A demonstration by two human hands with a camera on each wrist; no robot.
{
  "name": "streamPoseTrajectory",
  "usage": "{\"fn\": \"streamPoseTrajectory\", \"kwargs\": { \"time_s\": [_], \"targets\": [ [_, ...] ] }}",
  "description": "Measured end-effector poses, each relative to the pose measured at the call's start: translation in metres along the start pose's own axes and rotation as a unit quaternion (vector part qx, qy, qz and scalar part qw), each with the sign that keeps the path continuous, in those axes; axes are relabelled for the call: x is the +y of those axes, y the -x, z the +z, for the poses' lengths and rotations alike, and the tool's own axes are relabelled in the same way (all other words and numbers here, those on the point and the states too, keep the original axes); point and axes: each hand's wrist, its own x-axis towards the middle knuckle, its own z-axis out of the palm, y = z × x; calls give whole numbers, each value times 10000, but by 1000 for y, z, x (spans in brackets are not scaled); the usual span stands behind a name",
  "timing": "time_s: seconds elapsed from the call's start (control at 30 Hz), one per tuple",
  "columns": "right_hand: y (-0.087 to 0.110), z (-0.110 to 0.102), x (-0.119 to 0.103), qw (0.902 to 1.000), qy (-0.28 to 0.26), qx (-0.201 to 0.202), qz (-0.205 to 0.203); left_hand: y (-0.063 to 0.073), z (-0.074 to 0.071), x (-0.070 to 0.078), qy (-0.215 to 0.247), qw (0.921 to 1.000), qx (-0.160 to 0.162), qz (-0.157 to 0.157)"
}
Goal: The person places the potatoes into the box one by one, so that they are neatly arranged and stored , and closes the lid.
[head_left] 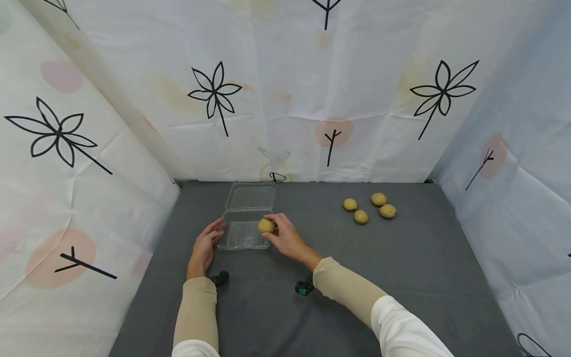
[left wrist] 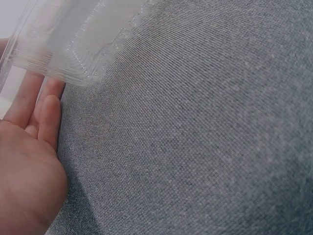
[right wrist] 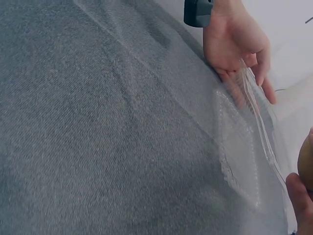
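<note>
A clear plastic clamshell container (head_left: 243, 243) lies with its lid spread back on the grey table. At its left side, my left hand (head_left: 206, 246) holds the edge, thumb at the rim and other fingers along the outer wall; the left wrist view shows this hand (left wrist: 29, 166) with its fingers at the clear wall. Between thumb and fingers, my right hand (head_left: 287, 239) pinches a small yellow potato (head_left: 266, 226) over the right part of the container base. Only part of that potato (right wrist: 306, 161) shows at the edge of the right wrist view.
To the right on the table lie several loose potatoes, among them a small one (head_left: 350, 204) and a larger one (head_left: 387, 211). The grey table (head_left: 401, 263) meets a patterned white curtain (head_left: 294, 99) at its back edge, with more curtain along both sides.
</note>
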Motion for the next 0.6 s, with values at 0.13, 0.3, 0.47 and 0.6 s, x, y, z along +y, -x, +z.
{"fn": "streamPoseTrajectory", "kwargs": {
  "time_s": [0.13, 0.3, 0.47, 0.6],
  "targets": [
    [-3, 5, -2, 10000, -29, -37, 37, -1, -1, -1, -13, 10000, 34, 14],
    [-8, 10, -4, 9999, 116, -27, -3, -2, -2, -3, -110, 9998, 139, 19],
    [-12, 16, -7, 9999, 51, -16, 102, -1, 0, -3, -30, 9999, 151, -16],
    [-18, 24, -9, 9996, -28, -41, 295, -1, 1, -1, -14, 9999, 99, 38]
  ]
}}
